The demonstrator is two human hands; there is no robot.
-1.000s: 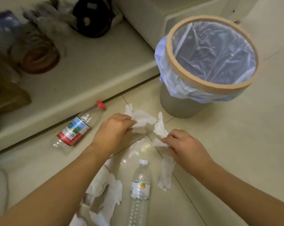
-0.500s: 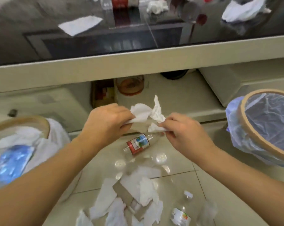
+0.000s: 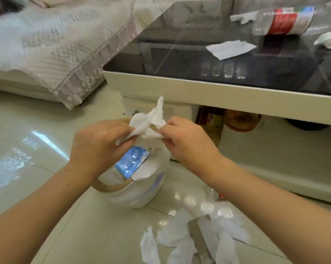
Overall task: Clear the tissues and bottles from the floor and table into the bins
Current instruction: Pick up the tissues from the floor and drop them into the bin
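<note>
Both hands (image 3: 102, 147) (image 3: 187, 143) pinching crumpled tissues (image 3: 150, 122), above lined bin (image 3: 142, 191)

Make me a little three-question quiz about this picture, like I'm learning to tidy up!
1. True or false: both hands hold white tissues above the bin.
2. What lies on the glass table? A) bottle and tissues B) shoes C) plates
3. Fill in: more tissues lie on the ____.

Key: 1 true: left hand and right hand pinch them. 2 A: bottle, flat tissue. 3 floor.
</note>
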